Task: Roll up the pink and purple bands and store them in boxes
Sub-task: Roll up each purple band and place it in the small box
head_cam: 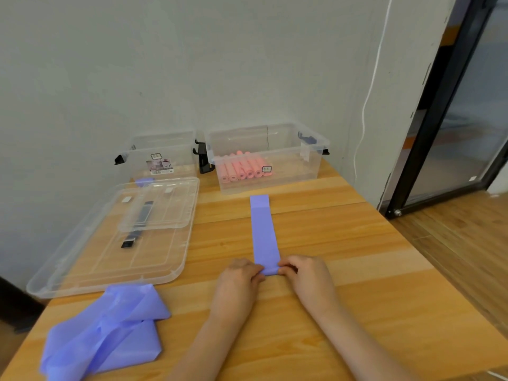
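A long purple band [263, 229] lies flat on the wooden table [357, 270], running away from me. Its near end is curled into a small roll, pinched from both sides by my left hand [239, 281] and my right hand [308, 276]. A loose heap of purple bands [110, 331] sits at the near left. The right clear box [268, 158] at the back holds several rolled pink bands [243, 169]. The left clear box [162, 155] shows one purple roll [143, 182] at its bottom.
Two clear lids [110, 237] lie stacked at the left, with a black strap-like object under them. A wall stands right behind the boxes. The table's right edge drops to a wooden floor, with a dark door frame [439, 119] beyond.
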Motion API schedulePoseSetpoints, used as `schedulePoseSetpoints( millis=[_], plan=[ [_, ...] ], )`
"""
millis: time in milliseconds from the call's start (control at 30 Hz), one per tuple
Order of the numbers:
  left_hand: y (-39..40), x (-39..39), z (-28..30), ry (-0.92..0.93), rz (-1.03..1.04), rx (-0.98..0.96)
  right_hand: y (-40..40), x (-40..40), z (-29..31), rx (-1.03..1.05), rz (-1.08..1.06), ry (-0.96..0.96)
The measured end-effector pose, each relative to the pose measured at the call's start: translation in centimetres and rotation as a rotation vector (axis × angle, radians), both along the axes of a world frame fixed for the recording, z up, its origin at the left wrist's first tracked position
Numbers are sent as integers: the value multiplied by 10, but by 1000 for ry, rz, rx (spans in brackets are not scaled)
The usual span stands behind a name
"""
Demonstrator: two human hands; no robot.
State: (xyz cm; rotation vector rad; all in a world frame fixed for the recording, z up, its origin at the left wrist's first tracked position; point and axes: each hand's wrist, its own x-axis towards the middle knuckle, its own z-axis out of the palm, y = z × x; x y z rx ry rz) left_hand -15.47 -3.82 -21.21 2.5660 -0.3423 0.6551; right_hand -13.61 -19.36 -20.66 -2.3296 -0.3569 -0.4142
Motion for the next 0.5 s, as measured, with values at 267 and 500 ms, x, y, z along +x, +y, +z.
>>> schedulePoseSetpoints(
  millis=[267,500],
  plan=[
    [1,3,-6,38,-8,-50,3,4,-11,-143,97,-74],
    [1,11,-4,81,-31,-86,5,16,-7,-101,112,-40]
  ],
)
